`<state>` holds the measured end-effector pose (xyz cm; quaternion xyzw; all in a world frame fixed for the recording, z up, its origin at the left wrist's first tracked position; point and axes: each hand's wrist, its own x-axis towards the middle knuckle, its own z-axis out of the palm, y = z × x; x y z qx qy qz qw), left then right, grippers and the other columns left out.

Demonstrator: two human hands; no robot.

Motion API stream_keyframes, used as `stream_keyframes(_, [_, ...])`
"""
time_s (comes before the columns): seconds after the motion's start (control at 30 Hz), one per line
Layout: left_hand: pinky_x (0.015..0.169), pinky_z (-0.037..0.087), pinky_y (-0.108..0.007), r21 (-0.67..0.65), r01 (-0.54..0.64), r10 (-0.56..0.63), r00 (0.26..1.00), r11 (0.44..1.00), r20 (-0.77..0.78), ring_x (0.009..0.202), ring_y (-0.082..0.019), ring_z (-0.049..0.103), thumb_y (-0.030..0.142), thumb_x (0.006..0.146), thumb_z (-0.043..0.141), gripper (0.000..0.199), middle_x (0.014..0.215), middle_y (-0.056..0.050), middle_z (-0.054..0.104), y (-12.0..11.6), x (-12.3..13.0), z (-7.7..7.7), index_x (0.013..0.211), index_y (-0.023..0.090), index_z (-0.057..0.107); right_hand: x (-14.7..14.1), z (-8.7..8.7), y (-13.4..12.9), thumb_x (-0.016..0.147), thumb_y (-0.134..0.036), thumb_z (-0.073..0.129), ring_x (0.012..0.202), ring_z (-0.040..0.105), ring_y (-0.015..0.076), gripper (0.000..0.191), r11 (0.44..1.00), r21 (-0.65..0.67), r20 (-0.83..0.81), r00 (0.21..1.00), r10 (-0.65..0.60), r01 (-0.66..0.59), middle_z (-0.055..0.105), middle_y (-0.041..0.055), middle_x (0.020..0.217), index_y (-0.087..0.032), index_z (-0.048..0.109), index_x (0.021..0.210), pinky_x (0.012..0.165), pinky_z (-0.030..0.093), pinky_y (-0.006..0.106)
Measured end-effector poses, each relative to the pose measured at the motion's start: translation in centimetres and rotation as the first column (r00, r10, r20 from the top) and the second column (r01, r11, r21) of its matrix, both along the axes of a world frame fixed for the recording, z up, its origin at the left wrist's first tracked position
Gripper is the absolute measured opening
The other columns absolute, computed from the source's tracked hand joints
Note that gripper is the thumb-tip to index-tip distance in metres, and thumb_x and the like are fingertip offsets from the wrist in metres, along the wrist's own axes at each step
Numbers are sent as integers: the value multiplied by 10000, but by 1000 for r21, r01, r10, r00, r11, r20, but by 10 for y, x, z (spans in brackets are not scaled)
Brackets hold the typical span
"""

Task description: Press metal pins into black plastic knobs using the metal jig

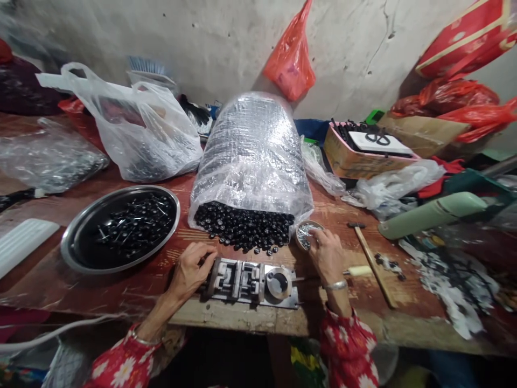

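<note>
My left hand [193,270] rests at the left end of a metal jig [260,308], its fingers curled and thumb close to the index finger. Whatever lies between those fingertips is too small to make out. Over a small round bowl [299,242] of thin silvery metal pins, my right hand [328,257] reaches in with its fingers drawn together. Its fingertips are partly hidden, so what they pinch does not show. The jig has slotted blocks and a round metal ring [278,284] at its right. Behind it, black round plastic pieces [246,229] spill from a large clear plastic sack [252,145].
To the left stands a steel basin [69,253] with black parts on pins. A hammer [374,264], a pale-handled tool [359,271] and a green flask [434,215] lie at the right. Plastic bags [141,129] and a box of black parts [351,161] line the back.
</note>
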<state>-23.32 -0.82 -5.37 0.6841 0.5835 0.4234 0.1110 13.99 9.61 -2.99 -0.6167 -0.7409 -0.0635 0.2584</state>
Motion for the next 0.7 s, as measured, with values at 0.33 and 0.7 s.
stream_keyframes(0.33, [802, 485, -326, -9, 0, 1, 1000, 1000, 14, 853, -193, 611, 294, 1002, 562, 174, 863, -27, 691, -2, -2, -7, 925, 224, 702, -5, -2, 23, 991, -268, 542, 848, 428, 188, 251, 998, -53, 24, 999, 25, -24, 605, 71, 915, -176, 718, 836, 678, 251, 333])
stream_keyframes(0.7, [800, 472, -328, 2, -26, 26, 999, 1000, 47, 855, -193, 603, 263, 994, 577, 151, 861, -29, 691, -3, 1, -6, 914, 218, 696, -10, 7, 1, 986, -268, 484, 889, 602, 224, 235, 992, 50, -213, 969, 124, -116, 710, 95, 968, -195, 703, 942, 815, 448, 342])
